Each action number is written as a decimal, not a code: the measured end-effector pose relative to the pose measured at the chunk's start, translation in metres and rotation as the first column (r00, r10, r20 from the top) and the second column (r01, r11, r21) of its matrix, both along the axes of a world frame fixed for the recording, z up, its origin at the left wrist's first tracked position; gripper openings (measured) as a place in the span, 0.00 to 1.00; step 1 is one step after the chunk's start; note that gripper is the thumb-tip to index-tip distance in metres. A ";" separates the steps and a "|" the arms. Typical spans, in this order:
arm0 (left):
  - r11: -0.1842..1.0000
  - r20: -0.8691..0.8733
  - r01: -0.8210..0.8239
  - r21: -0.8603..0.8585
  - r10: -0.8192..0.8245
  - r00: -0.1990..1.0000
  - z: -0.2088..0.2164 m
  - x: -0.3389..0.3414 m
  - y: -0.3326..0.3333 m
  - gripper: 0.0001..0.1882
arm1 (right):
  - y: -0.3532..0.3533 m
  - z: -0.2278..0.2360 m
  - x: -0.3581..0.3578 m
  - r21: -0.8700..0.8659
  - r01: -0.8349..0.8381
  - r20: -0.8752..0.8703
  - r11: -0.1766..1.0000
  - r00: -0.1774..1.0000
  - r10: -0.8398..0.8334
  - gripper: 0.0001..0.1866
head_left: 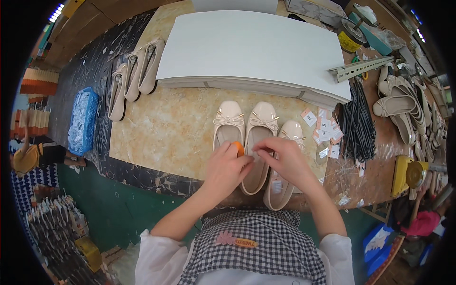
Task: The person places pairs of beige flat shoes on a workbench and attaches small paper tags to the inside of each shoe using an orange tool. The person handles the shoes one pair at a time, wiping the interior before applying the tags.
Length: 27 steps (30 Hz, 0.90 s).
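Note:
Three beige patent ballet flats with bows stand side by side before me: a left shoe [230,112], a middle shoe [262,111] and a right shoe [279,194]. My left hand [224,167] is closed over the left shoe's opening, fingers curled toward the middle one. Something small and orange [238,148] shows at its fingers; whether it is worn or held I cannot tell. My right hand [286,159] makes a pinch above the middle shoe, partly covering the right shoe. What either pinch holds is too small to see. A pale label lies inside the right shoe.
A stack of white boards [256,45] lies beyond the shoes. More flats [135,71] line up at left, near a blue basket [83,121]. Paper tags [325,129], black cords [357,124] and piled flats [401,107] are at right. Other people work at both sides.

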<state>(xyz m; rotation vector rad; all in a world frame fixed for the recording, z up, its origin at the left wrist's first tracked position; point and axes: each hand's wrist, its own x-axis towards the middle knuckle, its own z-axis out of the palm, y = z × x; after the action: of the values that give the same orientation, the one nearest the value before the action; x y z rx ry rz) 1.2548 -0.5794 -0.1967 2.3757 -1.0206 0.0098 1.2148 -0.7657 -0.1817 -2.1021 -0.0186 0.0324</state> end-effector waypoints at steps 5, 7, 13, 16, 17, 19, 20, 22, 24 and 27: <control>0.982 0.051 -0.087 0.168 0.079 0.996 -0.009 0.016 0.006 0.13 | -0.002 -0.039 0.009 -0.175 0.009 0.022 0.984 1.000 -0.005 0.07; 0.969 0.018 -0.118 0.217 0.117 0.993 -0.011 0.016 0.011 0.15 | -0.004 -0.041 0.002 -0.209 0.009 0.041 0.978 0.999 -0.001 0.07; 0.972 -0.002 -0.152 0.178 0.155 0.988 -0.023 0.016 -0.018 0.09 | -0.003 -0.033 0.001 -0.124 0.010 -0.039 0.992 0.999 -0.015 0.06; 0.982 -0.022 -0.127 0.142 0.132 0.991 -0.031 0.018 -0.017 0.08 | -0.003 -0.033 0.002 -0.099 0.022 -0.020 0.995 1.000 -0.024 0.06; 0.988 -0.049 -0.097 0.119 0.104 0.993 -0.030 0.020 -0.016 0.07 | -0.004 -0.035 0.002 -0.108 0.023 -0.015 0.994 1.000 -0.025 0.06; 0.997 -0.100 -0.039 0.072 0.047 0.994 -0.026 0.025 -0.008 0.07 | -0.004 -0.039 0.001 -0.125 0.027 -0.007 0.992 1.000 -0.028 0.06; 0.998 -0.139 -0.021 0.067 0.030 0.990 -0.025 0.026 -0.001 0.07 | -0.004 -0.041 0.001 -0.162 0.020 0.011 0.987 1.000 -0.019 0.06; 0.998 -0.216 0.017 0.057 -0.004 0.976 -0.021 0.024 0.013 0.07 | -0.002 -0.045 0.001 -0.234 0.010 0.045 0.972 0.999 0.001 0.06; 0.999 -0.228 -0.014 0.045 0.024 0.973 -0.018 0.018 0.018 0.08 | -0.001 -0.047 0.000 -0.257 0.008 0.086 0.966 0.996 0.014 0.05; 0.994 -0.081 -0.063 0.090 0.070 0.994 -0.010 0.008 0.015 0.10 | 0.003 -0.048 -0.001 -0.325 0.010 0.138 0.946 0.990 0.037 0.04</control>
<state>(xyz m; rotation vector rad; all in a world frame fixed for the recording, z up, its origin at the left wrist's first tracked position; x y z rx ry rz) 1.2633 -0.5639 -0.2069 2.4661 -0.9191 -0.1115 1.2142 -0.7630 -0.2299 -2.4312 -0.1215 -0.1137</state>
